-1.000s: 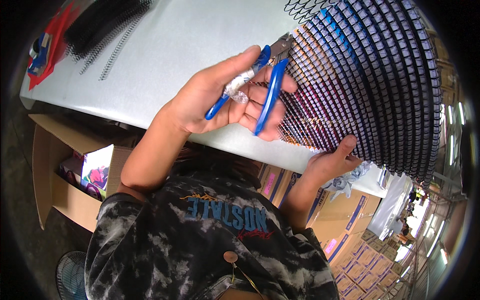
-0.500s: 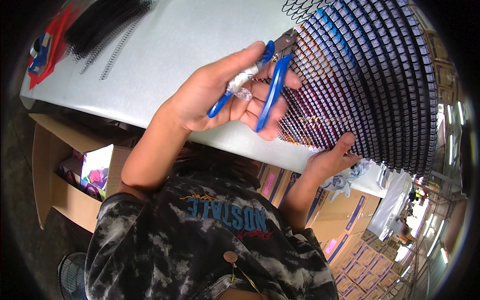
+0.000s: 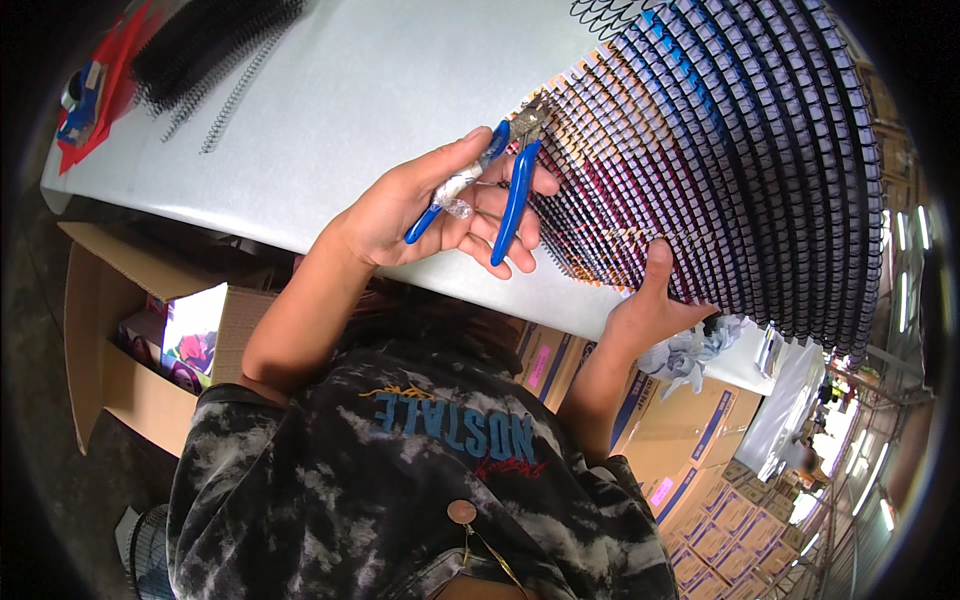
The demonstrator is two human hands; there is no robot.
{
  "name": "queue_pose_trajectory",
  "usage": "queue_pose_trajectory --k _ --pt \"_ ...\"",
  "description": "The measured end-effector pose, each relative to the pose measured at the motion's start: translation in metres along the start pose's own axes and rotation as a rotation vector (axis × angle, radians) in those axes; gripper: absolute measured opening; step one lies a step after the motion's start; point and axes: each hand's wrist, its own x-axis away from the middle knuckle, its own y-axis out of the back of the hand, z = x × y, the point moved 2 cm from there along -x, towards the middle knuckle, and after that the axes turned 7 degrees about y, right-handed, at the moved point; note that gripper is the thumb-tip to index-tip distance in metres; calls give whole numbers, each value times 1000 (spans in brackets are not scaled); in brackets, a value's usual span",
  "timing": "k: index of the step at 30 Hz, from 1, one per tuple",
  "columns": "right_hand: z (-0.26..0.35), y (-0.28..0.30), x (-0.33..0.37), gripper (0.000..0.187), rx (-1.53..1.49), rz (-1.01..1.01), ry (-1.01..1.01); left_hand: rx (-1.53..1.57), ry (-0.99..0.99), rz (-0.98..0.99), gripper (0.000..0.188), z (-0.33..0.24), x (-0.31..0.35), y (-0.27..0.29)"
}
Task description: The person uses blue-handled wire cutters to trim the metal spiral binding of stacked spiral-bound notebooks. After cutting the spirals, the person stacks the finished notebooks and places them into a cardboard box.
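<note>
Nearest, at the bottom centre of the frame, is the person's black-and-grey mottled shirt (image 3: 300, 500), with a round copper-coloured disc (image 3: 461, 512) low on it. Above it, at mid-frame, the left hand (image 3: 440, 210) is palm up, thumb and fingers wrapped loosely round blue-handled cutters (image 3: 516, 200); their handles stand spread, one partly covered in clear wrap, and their metal head lies at the left edge of a fanned stack of coil-bound sheets (image 3: 720, 170). Whether the blades touch a coil is too small to tell. The stack fills the upper right, rows of black coils curving across it and some looser loops sticking out at the top. Right of centre, the right hand (image 3: 650, 315) has its thumb raised against the stack's lower edge; its fingers are hidden, so how firmly they close cannot be told. A crumpled pale bundle (image 3: 685, 355) sits just beside that hand. Across the pale table (image 3: 400, 80), loose black coils (image 3: 205, 45) lie at upper left beside a red sheet (image 3: 125, 75). Lower down, an open carton (image 3: 150, 410) stands at left and stacked cartons (image 3: 690, 420) at lower right, with bright lights (image 3: 905, 260) beyond at the right rim.
</note>
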Motion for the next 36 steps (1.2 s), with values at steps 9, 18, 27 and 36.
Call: queue_pose_trajectory --k 9,18,27,36 --pt "-1 2 -1 69 107 -3 23 130 28 7 74 -2 -1 -5" --pt "-5 6 4 80 134 60 17 -1135 -184 -754 65 -4 1 -7" --pt "-10 2 7 88 71 50 8 -883 -22 -635 62 -9 6 -8" --pt "-16 2 10 100 43 113 87 5 53 -200 69 5 6 3"
